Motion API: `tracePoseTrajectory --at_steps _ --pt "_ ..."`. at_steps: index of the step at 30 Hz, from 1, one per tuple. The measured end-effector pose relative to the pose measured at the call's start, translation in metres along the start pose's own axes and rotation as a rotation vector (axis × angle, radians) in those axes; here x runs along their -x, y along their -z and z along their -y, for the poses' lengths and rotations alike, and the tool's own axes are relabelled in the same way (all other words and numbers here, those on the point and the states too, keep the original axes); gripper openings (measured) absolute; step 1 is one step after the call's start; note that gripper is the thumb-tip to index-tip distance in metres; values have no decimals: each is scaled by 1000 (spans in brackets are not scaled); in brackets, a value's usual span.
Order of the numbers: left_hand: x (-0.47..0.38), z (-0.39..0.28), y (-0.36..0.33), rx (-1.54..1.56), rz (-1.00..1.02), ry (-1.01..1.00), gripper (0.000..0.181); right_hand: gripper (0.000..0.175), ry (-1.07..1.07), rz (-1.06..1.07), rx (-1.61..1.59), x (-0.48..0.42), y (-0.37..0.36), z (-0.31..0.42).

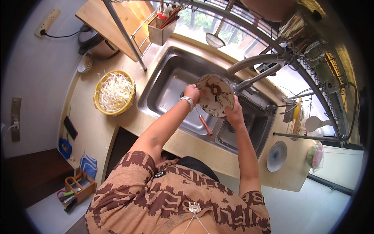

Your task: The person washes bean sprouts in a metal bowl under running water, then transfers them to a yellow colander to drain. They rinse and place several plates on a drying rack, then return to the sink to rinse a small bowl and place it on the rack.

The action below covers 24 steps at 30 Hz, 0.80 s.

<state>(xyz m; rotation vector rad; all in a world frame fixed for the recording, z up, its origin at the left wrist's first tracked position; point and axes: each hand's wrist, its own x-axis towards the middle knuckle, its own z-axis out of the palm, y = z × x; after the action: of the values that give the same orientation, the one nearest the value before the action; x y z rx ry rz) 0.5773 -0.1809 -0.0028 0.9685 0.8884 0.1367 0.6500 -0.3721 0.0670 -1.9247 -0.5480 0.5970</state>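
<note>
A round white plate with a brown floral pattern (215, 98) is held tilted over the stainless-steel double sink (157, 96). My left hand (192, 94) is closed at the plate's left rim, and a white bracelet circles that wrist. On the lower right rim is my right hand (234, 112), its thumb on the patterned face and its fingers hidden beneath. Below the plate, a utensil with a wooden handle (206, 125) leans in the left basin; its far end is hidden. The curved faucet (254, 63) stands just right of the plate.
A yellow basket (97, 103) full of bean sprouts sits left of the sink. A wire drainer (226, 137) is in the right basin. Right of it lies a blue-and-white plate (277, 156). A metal rack (318, 102) arches above, with a strainer (215, 40) hanging near the window.
</note>
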Motion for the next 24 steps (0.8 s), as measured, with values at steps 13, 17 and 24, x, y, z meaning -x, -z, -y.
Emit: tracePoseTrajectory --at_steps 13,17,24 --pt "67 -51 5 704 425 209 24 48 770 -392 1038 22 1 -10" --pt "99 -64 7 613 366 66 28 58 797 -359 943 35 0 4" --pt "132 -98 34 288 513 -148 29 79 596 0 732 75 19 51"
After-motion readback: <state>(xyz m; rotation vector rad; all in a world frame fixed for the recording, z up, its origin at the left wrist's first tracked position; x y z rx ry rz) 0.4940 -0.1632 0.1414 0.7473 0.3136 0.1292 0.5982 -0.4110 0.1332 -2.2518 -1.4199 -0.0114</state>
